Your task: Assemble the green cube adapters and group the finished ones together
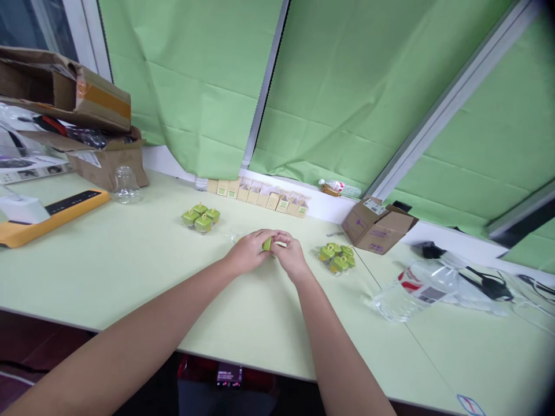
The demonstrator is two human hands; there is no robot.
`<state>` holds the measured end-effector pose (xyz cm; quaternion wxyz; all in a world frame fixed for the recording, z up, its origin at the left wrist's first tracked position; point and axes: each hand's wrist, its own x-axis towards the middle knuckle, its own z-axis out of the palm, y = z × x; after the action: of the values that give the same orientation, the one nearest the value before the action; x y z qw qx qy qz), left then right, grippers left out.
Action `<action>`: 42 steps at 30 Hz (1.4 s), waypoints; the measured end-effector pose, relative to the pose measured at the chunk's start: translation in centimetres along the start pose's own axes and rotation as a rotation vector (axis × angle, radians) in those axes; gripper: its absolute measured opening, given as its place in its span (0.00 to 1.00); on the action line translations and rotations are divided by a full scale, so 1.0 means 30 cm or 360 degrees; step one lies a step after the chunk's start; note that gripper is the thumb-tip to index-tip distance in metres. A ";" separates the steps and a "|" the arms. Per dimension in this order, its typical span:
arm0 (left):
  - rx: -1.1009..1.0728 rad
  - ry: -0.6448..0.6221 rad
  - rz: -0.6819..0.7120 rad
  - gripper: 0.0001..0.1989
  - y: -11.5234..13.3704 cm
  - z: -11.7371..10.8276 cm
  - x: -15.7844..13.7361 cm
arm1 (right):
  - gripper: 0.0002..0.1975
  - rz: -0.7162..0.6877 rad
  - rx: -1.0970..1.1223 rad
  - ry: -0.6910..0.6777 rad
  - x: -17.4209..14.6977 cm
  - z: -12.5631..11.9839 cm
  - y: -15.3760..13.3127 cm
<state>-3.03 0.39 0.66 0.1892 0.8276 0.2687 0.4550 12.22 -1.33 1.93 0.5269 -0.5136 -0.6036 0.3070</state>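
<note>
Over the middle of the pale table (143, 271), my left hand (248, 251) and my right hand (291, 257) meet around a small container with a green lid (267, 244). Fingers of both hands are closed on it and cover most of its body. A clear plastic piece (235, 237) lies just left of my left hand. To the left stands a cluster of small green-lidded containers (203, 224) with yellow loops on top. A similar green-lidded group (339, 263) sits to the right of my right hand.
Small cardboard boxes (262, 196) line the back edge. At left are a yellow power strip (82, 203), a clear jar (126, 188) and stacked cartons (104, 104). An open carton (373, 228), a large plastic bottle (418, 289) and cables (489, 283) occupy the right. A drink bottle (339, 188) lies on the sill.
</note>
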 end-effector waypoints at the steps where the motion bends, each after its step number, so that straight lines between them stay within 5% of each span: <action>1: -0.0026 0.0000 -0.0013 0.25 0.005 0.000 0.000 | 0.05 -0.0007 -0.0009 -0.0010 -0.002 -0.002 -0.005; 10: -0.0213 0.0061 -0.0266 0.19 0.030 -0.017 0.008 | 0.09 -0.0011 0.0086 -0.0019 -0.001 -0.040 -0.045; 15: -0.0220 0.0081 -0.0509 0.18 -0.030 0.013 -0.010 | 0.10 0.0124 0.0239 0.0231 0.025 -0.089 -0.016; 21: -0.0057 0.0033 -0.0418 0.17 -0.028 0.016 -0.020 | 0.07 -0.0102 -0.0329 0.0357 0.014 -0.046 0.033; 35: 0.0018 -0.0074 -0.0353 0.22 -0.049 0.019 -0.026 | 0.12 0.0003 -0.0560 0.0334 0.006 -0.025 0.028; 42: 0.0018 -0.0091 -0.0329 0.22 -0.046 0.020 -0.027 | 0.10 -0.0040 -0.0299 0.0322 0.007 -0.018 0.033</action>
<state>-3.27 0.93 -0.95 0.2381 0.8092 0.3498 0.4076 13.03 -0.94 1.22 0.5384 -0.5815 -0.5798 0.1893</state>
